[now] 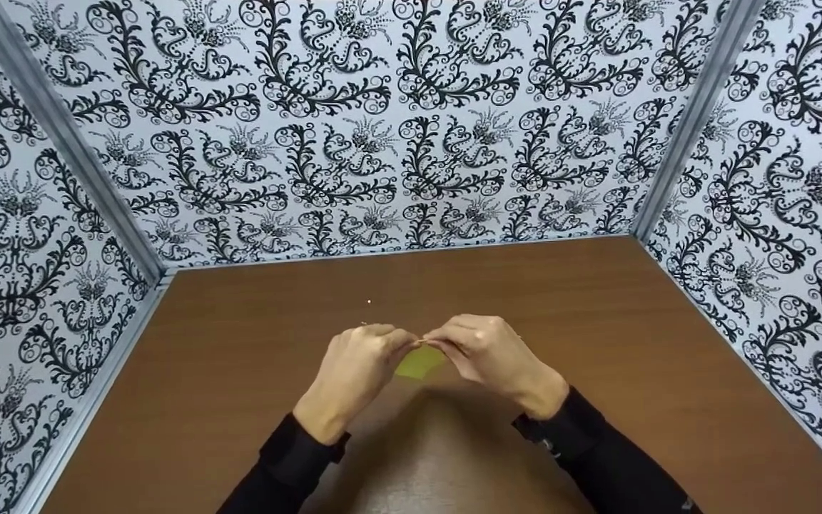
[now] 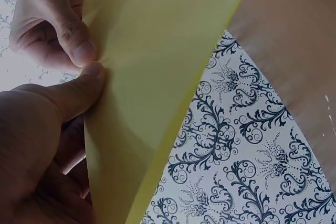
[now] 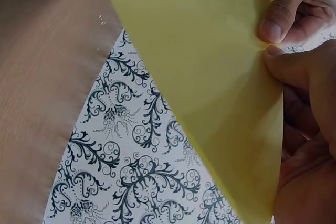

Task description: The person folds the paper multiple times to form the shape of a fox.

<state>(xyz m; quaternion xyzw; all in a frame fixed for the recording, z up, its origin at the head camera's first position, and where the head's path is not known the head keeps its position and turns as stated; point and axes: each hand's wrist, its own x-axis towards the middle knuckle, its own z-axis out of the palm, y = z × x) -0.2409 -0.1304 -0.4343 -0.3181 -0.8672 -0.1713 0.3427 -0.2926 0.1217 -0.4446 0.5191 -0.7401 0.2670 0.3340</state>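
Between your left hand (image 1: pixel 361 364) and right hand (image 1: pixel 493 357), above the near middle of the brown wood-grain tabletop (image 1: pixel 275 307), is a thin sheet of yellow paper (image 2: pixel 152 66). Both hands pinch it along one edge, thumb against fingers, the two thumb tips touching or almost touching. From that edge the sheet spreads out toward a long slanted side, where a second layer shows, so it looks doubled over. Expect it to weigh next to nothing and to bend easily, springy rather than limp. Its surface seems smooth, so the layers may slide on each other. It could crease or tear if you tug hard; a light pinch close to the edge, catching both layers, is likely your safest hold, since the broad face would buckle under pressure. Black sleeves (image 1: pixel 290 457) cover your forearms. Far of your left hand lies a tiny white speck (image 1: pixel 369 301), too small to identify; black-and-white patterned panels (image 1: pixel 347 135) rise at the far side, left and right.
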